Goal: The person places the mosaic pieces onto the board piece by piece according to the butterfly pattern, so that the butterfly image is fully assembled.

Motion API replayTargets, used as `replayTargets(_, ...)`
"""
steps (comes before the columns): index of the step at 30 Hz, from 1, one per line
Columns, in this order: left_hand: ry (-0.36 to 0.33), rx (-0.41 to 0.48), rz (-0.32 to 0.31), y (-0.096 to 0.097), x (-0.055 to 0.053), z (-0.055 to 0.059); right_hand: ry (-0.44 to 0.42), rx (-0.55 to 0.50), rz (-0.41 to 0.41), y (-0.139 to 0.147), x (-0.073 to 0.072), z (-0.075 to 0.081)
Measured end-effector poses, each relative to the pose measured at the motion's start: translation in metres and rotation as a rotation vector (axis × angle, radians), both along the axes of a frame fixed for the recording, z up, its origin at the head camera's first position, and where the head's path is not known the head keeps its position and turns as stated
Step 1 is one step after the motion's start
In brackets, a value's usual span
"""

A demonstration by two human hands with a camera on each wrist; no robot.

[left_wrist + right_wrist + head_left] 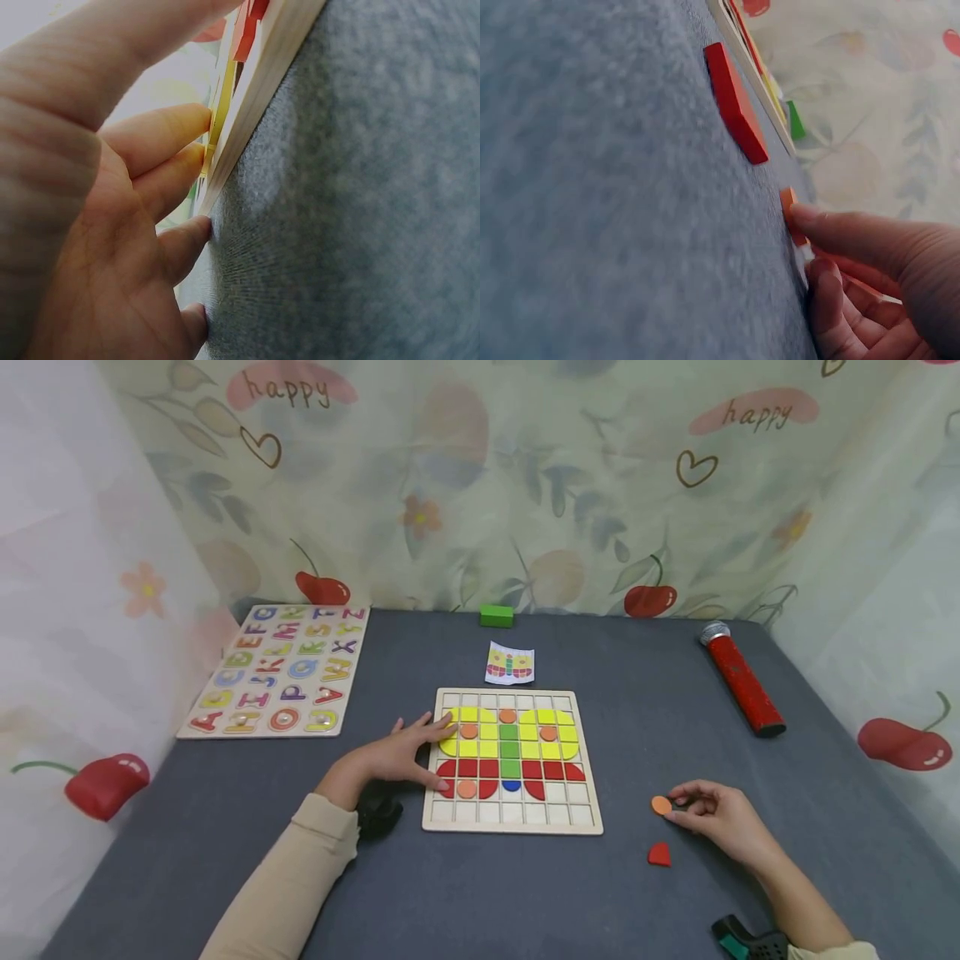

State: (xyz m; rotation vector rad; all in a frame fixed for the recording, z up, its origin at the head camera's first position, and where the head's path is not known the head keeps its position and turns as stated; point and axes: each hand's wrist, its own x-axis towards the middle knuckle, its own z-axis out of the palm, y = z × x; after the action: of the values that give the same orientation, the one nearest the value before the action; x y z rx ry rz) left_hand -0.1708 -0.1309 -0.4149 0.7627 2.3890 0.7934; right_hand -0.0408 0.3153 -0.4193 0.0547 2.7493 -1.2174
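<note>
A wooden grid board (512, 814) lies mid-table, bearing a butterfly of yellow, red, green, orange and blue tiles. My left hand (399, 755) rests at its left side with fingers spread, thumb and fingertips over the edge and the outer tiles. To the right of the board, my right hand (718, 818) pinches a round orange tile (661, 805) at its near edge, low over the cloth. In the right wrist view the thumb presses against this orange tile (792, 215). A red tile with one rounded side (659, 855) lies just nearer to me.
A small butterfly picture card (509, 664) and a green block (497, 616) lie behind the board. An alphabet puzzle board (258, 732) sits at the back left. Toward the back right is a red microphone (742, 681). Printed curtains surround the grey-covered table.
</note>
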Motion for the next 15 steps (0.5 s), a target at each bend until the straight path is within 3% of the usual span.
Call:
replayTargets(5,-0.003,-0.005,0.010,0.001,0.000,0.000,0.020,0.061,0.008,-0.004,-0.004,0.000)
replayTargets(9,-0.005,-0.010,0.007,0.001,0.001,0.000,-0.011,0.051,0.025,-0.005,-0.006,0.002)
replayTargets(15,-0.004,-0.004,0.006,0.002,0.001,0.000,0.026,0.063,0.090,-0.010,-0.013,0.003)
